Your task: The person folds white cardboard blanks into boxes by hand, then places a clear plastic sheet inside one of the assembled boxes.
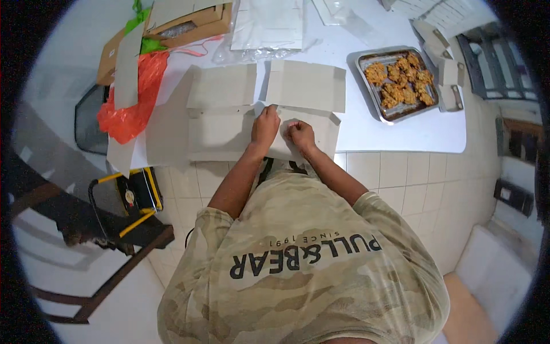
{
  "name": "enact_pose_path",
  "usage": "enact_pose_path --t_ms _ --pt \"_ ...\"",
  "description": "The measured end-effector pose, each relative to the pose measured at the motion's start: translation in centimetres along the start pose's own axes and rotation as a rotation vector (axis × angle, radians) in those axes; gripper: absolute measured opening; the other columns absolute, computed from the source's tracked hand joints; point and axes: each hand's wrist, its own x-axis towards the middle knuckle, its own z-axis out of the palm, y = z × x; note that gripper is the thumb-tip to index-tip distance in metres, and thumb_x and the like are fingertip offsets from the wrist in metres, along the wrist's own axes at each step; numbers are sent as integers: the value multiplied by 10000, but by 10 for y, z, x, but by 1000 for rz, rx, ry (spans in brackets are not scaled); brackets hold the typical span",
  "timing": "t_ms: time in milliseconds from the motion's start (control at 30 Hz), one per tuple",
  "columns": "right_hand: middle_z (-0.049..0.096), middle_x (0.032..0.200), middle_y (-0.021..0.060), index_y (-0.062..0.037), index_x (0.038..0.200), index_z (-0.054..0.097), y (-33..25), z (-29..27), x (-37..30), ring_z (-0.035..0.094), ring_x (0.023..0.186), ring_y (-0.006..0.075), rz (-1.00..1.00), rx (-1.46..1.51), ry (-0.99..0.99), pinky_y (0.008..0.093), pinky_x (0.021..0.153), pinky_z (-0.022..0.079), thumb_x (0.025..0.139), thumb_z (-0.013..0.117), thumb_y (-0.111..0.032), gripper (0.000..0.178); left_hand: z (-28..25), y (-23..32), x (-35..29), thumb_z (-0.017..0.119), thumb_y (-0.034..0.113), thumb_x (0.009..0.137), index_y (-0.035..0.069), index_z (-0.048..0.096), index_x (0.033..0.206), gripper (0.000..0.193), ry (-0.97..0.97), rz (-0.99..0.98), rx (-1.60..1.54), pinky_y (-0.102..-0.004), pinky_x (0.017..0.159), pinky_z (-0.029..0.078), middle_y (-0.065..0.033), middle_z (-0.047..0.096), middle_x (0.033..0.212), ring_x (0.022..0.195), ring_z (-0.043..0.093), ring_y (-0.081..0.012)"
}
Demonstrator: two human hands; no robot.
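Observation:
A flat, unfolded cardboard box in pale grey lies at the table's front edge, with two raised flaps on its far side and a gap between them. My left hand is closed at the crease near that gap, its fingertips pinching the cardboard there. Just to the right, my right hand is curled over the box's right part, fingers drawn together. Whatever may be between the right fingertips is too small to make out.
A metal tray of browned fried pieces stands on the white table at right. Left are a red plastic bag and an open carton. Clear plastic packs lie at the back, small folded boxes far right.

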Motion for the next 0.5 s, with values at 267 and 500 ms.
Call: enact_pose_path --t_ms 267,500 --pt "591 707 67 -8 793 551 -13 7 -24 580 651 122 -132 -124 91 241 598 466 779 512 -104 104 12 -15 14 525 140 785 7 477 780 141 -153 -58 -38 -454 633 424 -189 535 737 722 529 -371" --pt "599 753 98 -2 782 565 -15 3 -28 596 657 176 -169 7 89 287 642 469 760 541 -112 115 19 -24 12 537 170 790 -8 493 753 186 -102 34 -2 -460 591 412 -217 537 680 678 533 -391"
